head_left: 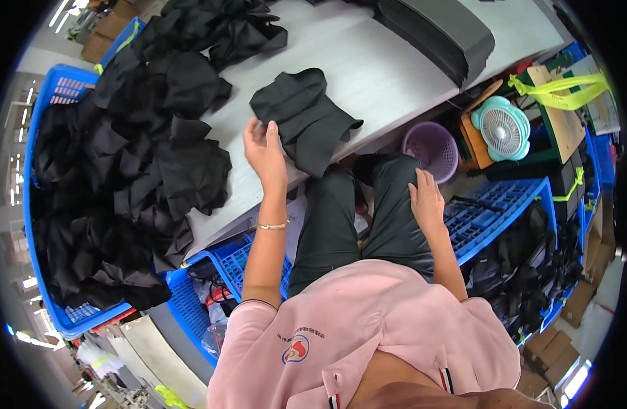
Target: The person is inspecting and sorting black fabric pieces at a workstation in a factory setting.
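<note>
A black fabric piece (303, 116) lies on the pale grey tabletop in front of me, one lower corner hanging over the near edge toward my knees. At its left edge is my left hand (265, 153), thumb and fingers apart; whether the fingertips touch the cloth I cannot tell. My right hand (426, 199) lies on my right thigh, fingers stretched out and holding nothing. To the left, a large heap of black fabric pieces (129, 157) fills a blue plastic basket (37, 136) and spills onto the tabletop.
A long dark grey padded piece (436, 34) stands at the table's far right. Below it are a purple bin (433, 146) and a turquoise fan (504, 128). Blue crates flank my legs; black material fills the right one (494, 211). Cardboard boxes (550, 351) stand at lower right.
</note>
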